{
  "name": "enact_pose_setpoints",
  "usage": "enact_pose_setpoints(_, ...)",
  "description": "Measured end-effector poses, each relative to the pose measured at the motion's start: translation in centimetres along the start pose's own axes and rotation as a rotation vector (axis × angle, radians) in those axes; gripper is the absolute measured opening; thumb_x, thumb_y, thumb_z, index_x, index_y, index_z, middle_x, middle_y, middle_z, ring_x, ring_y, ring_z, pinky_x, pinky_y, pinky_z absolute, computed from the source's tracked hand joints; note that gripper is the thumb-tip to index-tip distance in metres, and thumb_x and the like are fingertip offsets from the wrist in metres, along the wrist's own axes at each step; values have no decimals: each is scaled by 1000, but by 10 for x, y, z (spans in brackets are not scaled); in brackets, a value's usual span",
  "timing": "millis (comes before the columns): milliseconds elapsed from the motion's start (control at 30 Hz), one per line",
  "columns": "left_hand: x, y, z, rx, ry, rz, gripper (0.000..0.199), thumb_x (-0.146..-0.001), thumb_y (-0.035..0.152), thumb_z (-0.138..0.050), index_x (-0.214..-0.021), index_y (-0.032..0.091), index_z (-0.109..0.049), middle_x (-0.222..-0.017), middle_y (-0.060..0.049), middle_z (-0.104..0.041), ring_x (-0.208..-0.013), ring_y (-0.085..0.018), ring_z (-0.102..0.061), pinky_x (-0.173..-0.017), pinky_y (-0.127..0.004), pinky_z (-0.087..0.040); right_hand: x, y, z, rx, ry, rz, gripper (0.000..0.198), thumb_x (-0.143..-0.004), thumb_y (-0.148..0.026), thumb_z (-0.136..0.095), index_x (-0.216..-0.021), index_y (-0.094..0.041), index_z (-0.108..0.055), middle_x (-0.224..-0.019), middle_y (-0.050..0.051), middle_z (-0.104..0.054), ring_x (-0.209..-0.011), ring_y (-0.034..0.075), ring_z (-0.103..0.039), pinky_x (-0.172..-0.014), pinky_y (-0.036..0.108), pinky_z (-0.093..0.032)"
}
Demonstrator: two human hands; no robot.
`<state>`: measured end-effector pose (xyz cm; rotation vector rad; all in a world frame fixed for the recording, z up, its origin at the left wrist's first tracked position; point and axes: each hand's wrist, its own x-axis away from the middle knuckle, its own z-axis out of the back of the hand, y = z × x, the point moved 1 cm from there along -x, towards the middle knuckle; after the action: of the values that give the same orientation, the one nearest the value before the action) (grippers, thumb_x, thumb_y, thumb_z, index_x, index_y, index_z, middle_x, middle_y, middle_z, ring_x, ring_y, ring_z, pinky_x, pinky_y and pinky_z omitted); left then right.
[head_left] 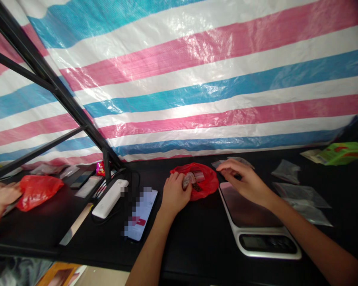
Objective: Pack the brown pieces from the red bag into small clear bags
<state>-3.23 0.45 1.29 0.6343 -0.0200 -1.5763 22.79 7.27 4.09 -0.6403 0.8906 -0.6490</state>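
My left hand [176, 191] is closed at the left side of an opened red plastic bag [207, 190], its fingers around a small clear plastic bag [188, 180]. Some small dark pieces show inside the red bag, too small to name. To the right, my right hand [247, 180] hovers over the far edge of a white kitchen scale [250, 234], its thumb and fingers pinched together. Whether anything sits between those fingertips I cannot make out. Just behind them lie clear plastic bags [241, 162].
Left of my arm lie a phone [141, 214] with its screen lit and a white power strip [110, 198]. More clear bags [304, 194] and a green box [344, 153] are at right. Past a black metal frame [62, 99], another person's hands [2, 196] touch a red bag [40, 190].
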Motion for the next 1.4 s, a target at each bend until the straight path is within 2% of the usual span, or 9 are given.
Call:
enact_pose_setpoints(167,1,8,7,283,127,-55,13,-95,24,-62,-108,23,-65,-104,-6,-68,-101,-26,-64,-92,-39,-49,2,-5,1,82,-21,84,19,-106,-30,-56,-115,-29,-73,-109,8,-69,-96,23,-65,-82,37,-53)
enact_pose_setpoints(367,14,30,5,687,-87,-119,11,-97,25,-59,-107,23,-56,-92,-1,-63,-77,-16,-58,-74,-30,-49,13,-31,-14,-71,-167,112,36,-104,-30,-62,-140,-36,-65,-123,8,-66,-103,24,-64,-89,39,-56)
enact_pose_setpoints(567,18,46,0,735,-182,-226,20,-91,19,-65,-108,23,-55,-101,-5,-64,-89,-20,-64,-82,-35,-54,18,-44,-23,-90,-188,145,15,-105,-31,-60,-110,-31,-74,-119,9,-66,-112,26,-64,-98,40,-56)
enact_pose_setpoints(733,19,44,-1,687,-169,-232,73,-87,21,-75,-151,26,-43,-145,-12,-58,-131,-31,-59,-116,-50,-47,15,-41,-3,-69,-63,123,10,-103,-34,-63,-101,-29,-71,-133,11,-65,-129,32,-59,-113,50,-46)
enact_pose_setpoints(833,20,39,-1,624,-151,-248,94,-82,33,-84,-161,26,-32,-147,-14,-54,-132,-33,-57,-115,-53,-48,13,-36,17,-99,-6,88,10,-101,-37,-65,-99,-29,-70,-122,11,-70,-123,34,-62,-108,53,-47)
enact_pose_setpoints(1033,16,31,-4,483,-83,-229,69,-96,29,-69,-158,27,-38,-139,-13,-58,-127,-30,-58,-114,-52,-49,8,-25,47,-51,6,-65,32,-96,-56,-68,-88,-25,-70,-87,8,-69,-87,27,-63,-79,41,-52)
enact_pose_setpoints(1133,13,28,-7,469,-70,-194,54,-102,28,-60,-153,27,-44,-132,-12,-59,-121,-27,-61,-110,-49,-51,6,-20,50,-40,-114,-155,41,-96,-63,-65,-86,-23,-70,-80,5,-66,-76,23,-59,-68,35,-47)
enact_pose_setpoints(1267,12,26,-10,480,-91,-174,43,-105,27,-53,-148,28,-51,-128,-10,-59,-119,-25,-62,-108,-45,-52,10,-1,46,32,-363,-254,35,-97,-56,-64,-89,-23,-72,-68,-1,-56,-64,17,-51,-58,30,-37)
enact_pose_setpoints(1400,12,24,-12,475,-91,-160,38,-106,27,-51,-143,28,-54,-127,-10,-59,-119,-25,-62,-107,-44,-52,15,22,43,153,-418,-276,28,-98,-50,-62,-92,-24,-72,-67,-3,-55,-63,17,-50,-57,29,-34)
